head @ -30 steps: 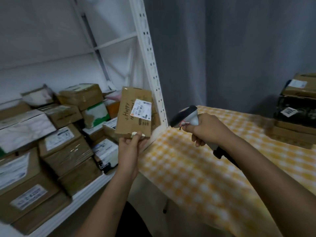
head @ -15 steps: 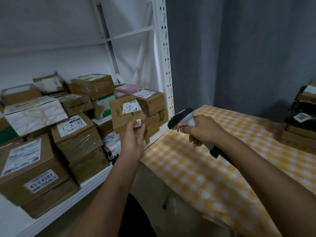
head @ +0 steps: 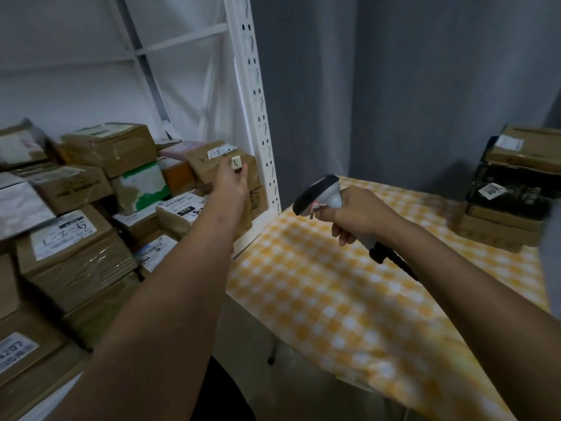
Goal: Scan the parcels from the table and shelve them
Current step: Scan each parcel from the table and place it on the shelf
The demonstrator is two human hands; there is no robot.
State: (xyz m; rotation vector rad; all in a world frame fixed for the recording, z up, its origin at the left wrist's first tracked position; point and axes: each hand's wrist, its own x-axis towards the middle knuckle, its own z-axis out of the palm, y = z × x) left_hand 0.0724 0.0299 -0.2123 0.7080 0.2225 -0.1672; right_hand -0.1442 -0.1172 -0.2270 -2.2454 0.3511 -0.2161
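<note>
— Parcels: how far is the work judged to be?

— The white metal shelf (head: 256,123) is crowded with taped brown cardboard boxes (head: 76,256). A small stack of brown and black boxes (head: 513,189) is left on the yellow checked cloth counter (head: 349,293).

— And the one in hand?

— A small brown cardboard parcel with a white label (head: 221,162) is being pressed onto the pile by the left hand (head: 232,180), fingers against its face. The grey pistol-shaped scanner (head: 318,192) is clenched in the right hand (head: 358,214).
</note>
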